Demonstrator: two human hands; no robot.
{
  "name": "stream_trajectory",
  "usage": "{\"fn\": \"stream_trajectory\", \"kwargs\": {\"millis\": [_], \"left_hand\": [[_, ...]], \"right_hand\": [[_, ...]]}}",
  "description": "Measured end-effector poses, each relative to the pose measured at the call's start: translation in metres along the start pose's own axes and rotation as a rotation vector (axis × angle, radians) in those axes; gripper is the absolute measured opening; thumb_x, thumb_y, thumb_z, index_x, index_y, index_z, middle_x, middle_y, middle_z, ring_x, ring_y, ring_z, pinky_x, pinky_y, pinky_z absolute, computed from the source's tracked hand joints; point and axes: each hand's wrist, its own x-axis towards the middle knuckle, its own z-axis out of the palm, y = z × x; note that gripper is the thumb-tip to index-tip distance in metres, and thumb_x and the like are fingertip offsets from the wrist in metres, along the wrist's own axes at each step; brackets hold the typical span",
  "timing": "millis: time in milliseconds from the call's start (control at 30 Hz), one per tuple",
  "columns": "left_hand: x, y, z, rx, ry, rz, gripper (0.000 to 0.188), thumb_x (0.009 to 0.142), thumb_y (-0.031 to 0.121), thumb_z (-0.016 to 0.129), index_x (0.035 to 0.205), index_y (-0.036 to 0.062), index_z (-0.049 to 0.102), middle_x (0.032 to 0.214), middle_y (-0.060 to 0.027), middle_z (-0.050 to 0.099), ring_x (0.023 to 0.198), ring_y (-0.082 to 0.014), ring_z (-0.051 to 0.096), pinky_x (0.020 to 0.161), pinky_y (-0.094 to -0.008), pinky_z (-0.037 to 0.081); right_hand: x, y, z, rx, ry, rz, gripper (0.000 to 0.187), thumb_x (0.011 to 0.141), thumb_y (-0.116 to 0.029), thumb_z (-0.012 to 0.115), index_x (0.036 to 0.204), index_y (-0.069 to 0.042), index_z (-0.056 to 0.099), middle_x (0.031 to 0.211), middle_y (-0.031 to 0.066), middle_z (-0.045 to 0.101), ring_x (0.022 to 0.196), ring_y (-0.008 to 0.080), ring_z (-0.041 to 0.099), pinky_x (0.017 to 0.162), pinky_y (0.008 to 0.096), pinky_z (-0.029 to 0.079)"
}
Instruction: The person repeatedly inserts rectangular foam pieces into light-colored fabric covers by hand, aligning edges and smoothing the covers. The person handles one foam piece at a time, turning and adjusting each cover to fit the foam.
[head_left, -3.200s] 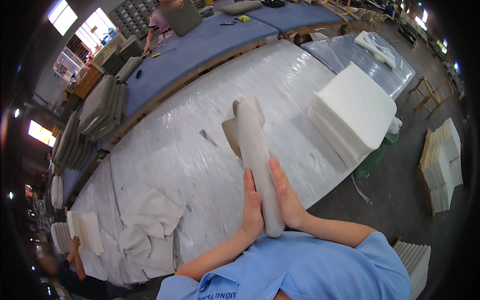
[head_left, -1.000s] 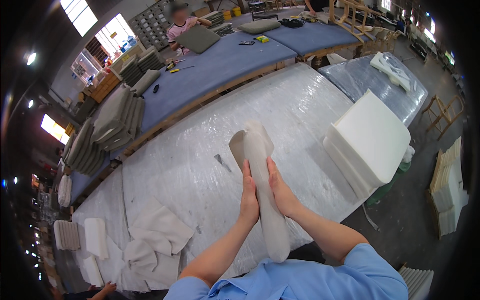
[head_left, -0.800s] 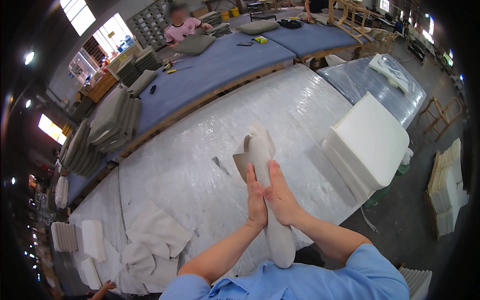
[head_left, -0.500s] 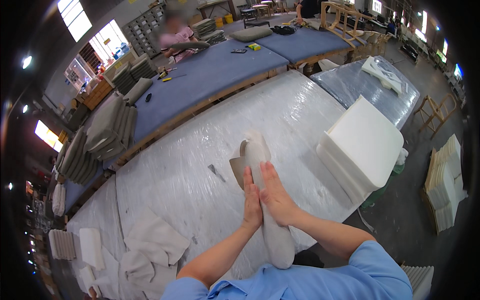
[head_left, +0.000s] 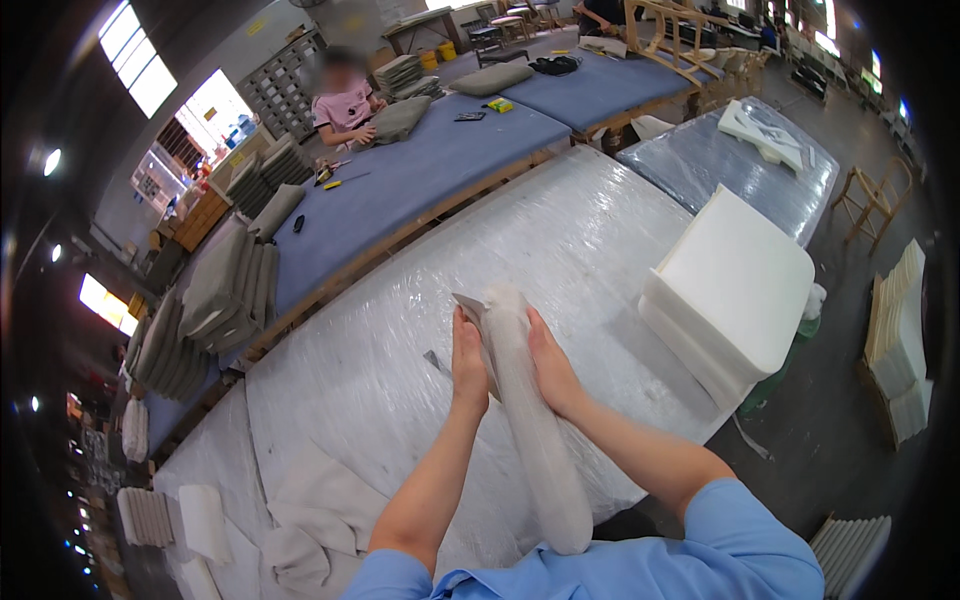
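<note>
A long, pale grey fabric-covered cushion (head_left: 535, 430) stands on its narrow edge, running from my body out over the plastic-covered table (head_left: 390, 310). My left hand (head_left: 468, 362) lies along its left side, fingers straight. Against the right side presses my right hand (head_left: 552, 365), its fingers also stretched, so the cushion is held between both palms. At the far end on the left, a brownish-grey flap (head_left: 470, 303) sticks out past my left fingertips. A small dark strip (head_left: 436, 362) lies on the plastic left of my left hand.
White foam pads (head_left: 735, 285) are stacked on the table's right side. Loose pale fabric covers (head_left: 325, 510) lie at the near left. Beyond a gap runs a blue table (head_left: 400, 170) with grey cushions (head_left: 228, 285); a co-worker (head_left: 345, 108) handles one there. A wooden chair frame (head_left: 872, 205) stands right.
My palms have slid farther along the cushion and moved apart, one to each side. The flap has shifted toward the far end. The co-worker's cushion now lies lower on the blue table.
</note>
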Motion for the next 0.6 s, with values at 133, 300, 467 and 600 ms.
{"fn": "stream_trajectory", "kwargs": {"millis": [133,300,467,600], "left_hand": [[0.032,-0.001,0.008,-0.048,-0.037,0.027,0.077,0.11,0.061,0.029,0.169,0.0146,0.009,0.173,-0.016,0.014,0.159,-0.0328,0.017,0.128,-0.0427,0.018],[0.059,-0.004,0.002,-0.072,-0.143,-0.004,0.076,0.108,0.066,0.026,0.169,0.0225,0.009,0.175,-0.0152,0.008,0.16,-0.0328,0.012,0.129,-0.0446,0.016],[0.065,0.004,0.003,0.032,-0.2,-0.049,0.079,0.107,0.069,0.025,0.169,0.0235,0.008,0.175,-0.0158,0.007,0.161,-0.0336,0.009,0.129,-0.0463,0.014],[0.077,0.017,0.021,0.056,-0.228,-0.085,0.083,0.105,0.072,0.025,0.169,0.0228,0.006,0.175,-0.0166,0.007,0.161,-0.0345,0.009,0.129,-0.0469,0.015]], "right_hand": [[0.055,0.001,-0.001,0.179,-0.045,0.057,0.082,0.11,-0.062,0.027,0.164,0.0,0.023,0.17,0.0192,0.025,0.159,0.0307,0.02,0.128,0.0385,0.015],[0.072,-0.002,0.02,0.264,-0.12,0.086,0.085,0.108,-0.067,0.027,0.166,-0.005,0.021,0.172,0.0185,0.021,0.159,0.0315,0.017,0.129,0.0397,0.015],[0.063,0.002,0.031,0.287,-0.097,0.054,0.085,0.108,-0.066,0.026,0.168,-0.008,0.011,0.174,0.0168,0.014,0.161,0.0308,0.011,0.129,0.0407,0.014],[0.067,0.014,0.026,0.371,-0.083,0.014,0.087,0.107,-0.068,0.026,0.168,-0.009,0.007,0.174,0.0155,0.013,0.161,0.0305,0.011,0.129,0.0409,0.014]]}}
